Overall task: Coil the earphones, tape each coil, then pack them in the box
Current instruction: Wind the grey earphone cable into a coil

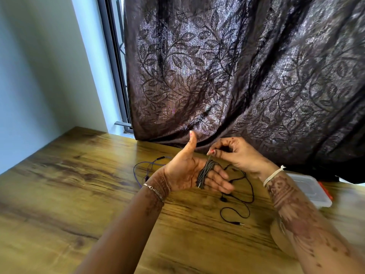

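The left hand [185,173] is spread, grey earphone cord [205,173] wound round its fingers; the right hand [237,153] pinches the cord's end (black earphones [237,196] lie nearer).

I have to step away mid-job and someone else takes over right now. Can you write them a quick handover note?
Left hand: open, palm up, thumb raised, with a grey earphone cable wound round its fingers.
Right hand: pinches that cable's loose end just above the coil.
Black earphones lie uncoiled on the wooden table below the hands. Purple earphones lie uncoiled behind the left hand.
The clear box sits at the right, beyond the right forearm.
Done: one coil mostly wound, not taped.
Left: finish and tape it, coil and tape the other two, pack all in the box.
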